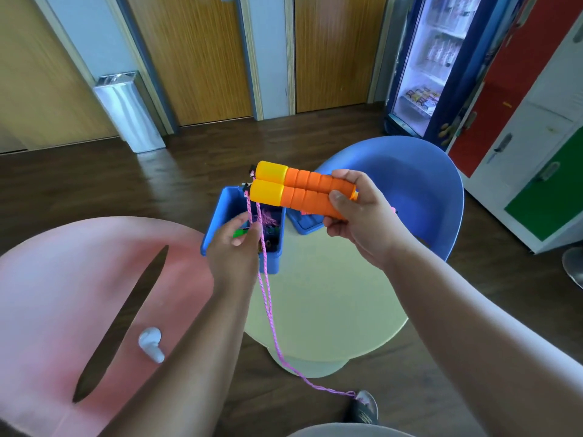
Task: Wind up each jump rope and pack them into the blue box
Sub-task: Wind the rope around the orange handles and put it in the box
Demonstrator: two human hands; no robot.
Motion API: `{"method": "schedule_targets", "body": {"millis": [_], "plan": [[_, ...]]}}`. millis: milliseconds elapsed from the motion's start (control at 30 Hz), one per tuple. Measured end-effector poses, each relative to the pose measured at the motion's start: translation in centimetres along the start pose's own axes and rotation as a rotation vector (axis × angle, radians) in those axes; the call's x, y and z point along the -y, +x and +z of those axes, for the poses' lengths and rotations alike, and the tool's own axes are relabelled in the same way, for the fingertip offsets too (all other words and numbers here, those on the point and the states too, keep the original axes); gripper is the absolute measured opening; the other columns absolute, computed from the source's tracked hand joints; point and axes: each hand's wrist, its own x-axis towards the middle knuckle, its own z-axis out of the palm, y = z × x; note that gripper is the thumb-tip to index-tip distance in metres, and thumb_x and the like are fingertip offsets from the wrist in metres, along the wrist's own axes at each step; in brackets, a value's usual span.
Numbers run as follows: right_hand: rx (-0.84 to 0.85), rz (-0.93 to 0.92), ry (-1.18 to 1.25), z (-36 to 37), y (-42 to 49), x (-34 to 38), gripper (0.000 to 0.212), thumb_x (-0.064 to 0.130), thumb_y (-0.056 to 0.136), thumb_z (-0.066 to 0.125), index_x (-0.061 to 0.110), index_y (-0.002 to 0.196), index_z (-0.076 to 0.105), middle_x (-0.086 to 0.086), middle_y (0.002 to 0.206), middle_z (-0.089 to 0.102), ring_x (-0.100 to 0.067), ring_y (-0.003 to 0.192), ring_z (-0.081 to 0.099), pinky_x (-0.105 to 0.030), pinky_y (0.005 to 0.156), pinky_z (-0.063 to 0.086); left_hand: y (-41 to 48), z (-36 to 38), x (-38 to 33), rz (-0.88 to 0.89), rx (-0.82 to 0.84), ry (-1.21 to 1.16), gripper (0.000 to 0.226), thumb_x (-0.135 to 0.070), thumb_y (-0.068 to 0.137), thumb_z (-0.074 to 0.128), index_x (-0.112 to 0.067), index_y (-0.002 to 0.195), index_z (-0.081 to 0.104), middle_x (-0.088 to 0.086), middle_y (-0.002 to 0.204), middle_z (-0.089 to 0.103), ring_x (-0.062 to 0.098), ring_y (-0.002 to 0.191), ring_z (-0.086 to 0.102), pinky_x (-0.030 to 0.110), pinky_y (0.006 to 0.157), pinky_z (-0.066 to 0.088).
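Two orange foam handles [310,192] with yellow caps are held side by side and roughly level. The right hand [353,216] grips them firmly, fingers over the top and thumb across the near side, at the end away from the caps. The capped ends point left and sit above the far edge of the blue box [217,222].

One pink rope [268,298] leaves the capped ends as two strands. Both strands drop past the left hand [235,247], which pinches them between thumb and curled fingers in a narrow grip just in front of the box. Below the hand the strands hang over the near edge of the round table [331,294] and trail to the floor [157,178], ending beside a shoe [362,406].

The box stands open on the far left part of the table. Coloured items, green and purple among them, lie inside; I cannot tell them apart. A flat blue lid [304,223] lies just right of the box, partly hidden by the right hand.

A pink chair [79,294] stands to the left, with a small white object [151,343] on its seat. A blue chair [410,184] stands beyond the table. A lit drinks cooler [426,58] stands against the far wall.
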Motion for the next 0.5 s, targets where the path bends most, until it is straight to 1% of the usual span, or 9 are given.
{"method": "schedule_targets", "body": {"millis": [67, 100, 167, 200, 267, 333, 400, 433, 500], "plan": [[0.004, 0.003, -0.009, 0.0, 0.1, 0.2, 0.029, 0.006, 0.106, 0.049, 0.017, 0.133, 0.049, -0.015, 0.100, 0.058, -0.023, 0.066, 0.056, -0.037, 0.062, 0.051, 0.3, 0.1, -0.2, 0.014, 0.117, -0.038, 0.019, -0.023, 0.099, 0.068, -0.028, 0.116, 0.075, -0.018, 0.095, 0.076, -0.002, 0.081, 0.068, 0.038, 0.095, 0.056], [0.003, 0.005, -0.008, 0.0, 0.2, 0.2, 0.030, 0.005, 0.106, 0.049, 0.016, 0.134, 0.049, -0.015, 0.099, 0.058, -0.023, 0.066, 0.056, -0.037, 0.062, 0.051, 0.3, 0.3, -0.4, 0.000, 0.173, -0.081, 0.018, -0.022, 0.102, 0.063, -0.031, 0.111, 0.076, -0.017, 0.094, 0.076, 0.001, 0.085, 0.068, 0.040, 0.096, 0.056], [-0.011, 0.011, -0.007, 0.1, 0.3, 0.3, 0.030, 0.006, 0.106, 0.048, 0.016, 0.135, 0.048, -0.012, 0.097, 0.058, -0.022, 0.065, 0.057, -0.036, 0.062, 0.051, 0.5, 0.6, -0.4, -0.067, 0.266, -0.208, 0.029, -0.017, 0.106, 0.054, -0.030, 0.099, 0.079, -0.006, 0.096, 0.075, 0.016, 0.094, 0.066, 0.046, 0.094, 0.055], [-0.019, 0.013, -0.008, 0.1, 0.4, 0.3, 0.030, 0.006, 0.106, 0.048, 0.016, 0.135, 0.048, -0.011, 0.096, 0.059, -0.022, 0.065, 0.058, -0.035, 0.062, 0.051, 0.6, 0.7, -0.2, -0.091, 0.300, -0.263, 0.034, -0.014, 0.107, 0.051, -0.028, 0.097, 0.080, -0.001, 0.098, 0.075, 0.024, 0.095, 0.066, 0.046, 0.091, 0.054], [-0.025, 0.012, -0.010, 0.2, 0.6, 0.3, 0.030, 0.006, 0.107, 0.048, 0.017, 0.135, 0.048, -0.010, 0.096, 0.059, -0.021, 0.064, 0.058, -0.034, 0.061, 0.052, 0.6, 0.8, 0.3, -0.130, 0.317, -0.319, 0.029, -0.011, 0.107, 0.051, -0.022, 0.104, 0.078, 0.007, 0.105, 0.077, 0.031, 0.097, 0.070, 0.045, 0.091, 0.056], [-0.031, 0.008, -0.013, 0.2, 0.7, 0.4, 0.029, 0.007, 0.107, 0.049, 0.018, 0.133, 0.049, -0.010, 0.098, 0.059, -0.020, 0.064, 0.058, -0.034, 0.061, 0.052, 0.6, 0.9, 0.7, -0.202, 0.288, -0.382, 0.021, -0.007, 0.104, 0.055, -0.009, 0.113, 0.074, 0.013, 0.105, 0.076, 0.032, 0.094, 0.071, 0.047, 0.093, 0.058], [-0.040, 0.005, -0.014, 0.2, 0.8, 0.3, 0.029, 0.008, 0.107, 0.049, 0.019, 0.133, 0.049, -0.009, 0.099, 0.059, -0.020, 0.064, 0.058, -0.035, 0.063, 0.053, 0.2, 1.2, 0.9, -0.284, 0.263, -0.459, 0.023, -0.002, 0.099, 0.061, 0.005, 0.119, 0.068, 0.018, 0.104, 0.071, 0.031, 0.090, 0.069, 0.048, 0.096, 0.057], [-0.046, 0.002, -0.014, 0.3, 0.8, 0.2, 0.029, 0.008, 0.106, 0.049, 0.019, 0.133, 0.049, -0.009, 0.098, 0.059, -0.020, 0.064, 0.058, -0.036, 0.064, 0.053, 0.0, 1.4, 0.8, -0.321, 0.252, -0.494, 0.027, -0.001, 0.096, 0.064, 0.009, 0.122, 0.066, 0.019, 0.103, 0.070, 0.029, 0.088, 0.069, 0.048, 0.097, 0.057], [-0.063, -0.001, -0.031, 0.4, 0.9, -0.2, 0.028, 0.007, 0.106, 0.049, 0.020, 0.132, 0.050, -0.009, 0.095, 0.059, -0.022, 0.065, 0.059, -0.036, 0.065, 0.053, -0.4, 1.9, 0.7, -0.363, 0.249, -0.563, 0.026, 0.002, 0.094, 0.064, 0.007, 0.119, 0.067, 0.014, 0.098, 0.073, 0.024, 0.082, 0.070, 0.045, 0.095, 0.057]]}}
